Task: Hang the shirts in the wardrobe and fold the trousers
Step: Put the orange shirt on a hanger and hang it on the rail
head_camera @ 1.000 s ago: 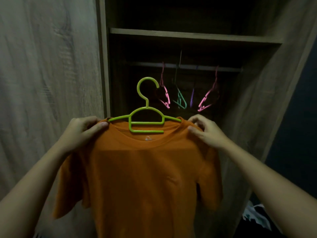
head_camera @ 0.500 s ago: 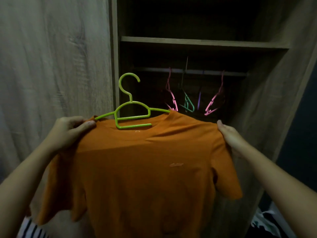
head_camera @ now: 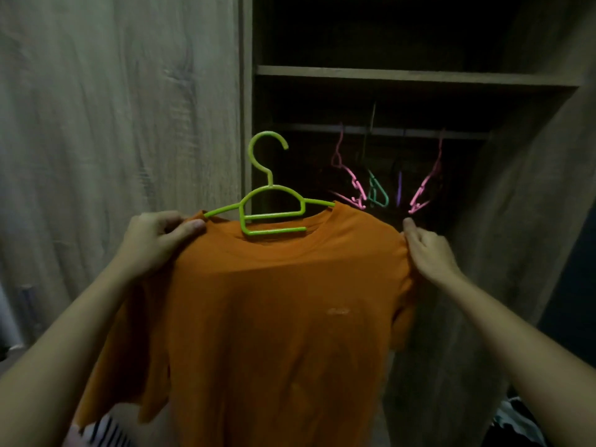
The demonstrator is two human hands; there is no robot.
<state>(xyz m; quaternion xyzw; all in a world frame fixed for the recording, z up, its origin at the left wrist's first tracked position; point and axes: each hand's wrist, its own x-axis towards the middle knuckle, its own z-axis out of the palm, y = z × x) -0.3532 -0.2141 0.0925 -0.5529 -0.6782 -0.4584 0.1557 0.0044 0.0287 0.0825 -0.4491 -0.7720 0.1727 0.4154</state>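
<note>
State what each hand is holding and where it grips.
Left hand pinches the orange shirt at its shoulder by the green hanger arm; right hand grips the other shoulder.

Open wardrobe bay beyond the left hand and right hand, dark gap of rail free above the green hanger, pink and teal hangers crowding above the right grip, door panel blocking beyond the left
</note>
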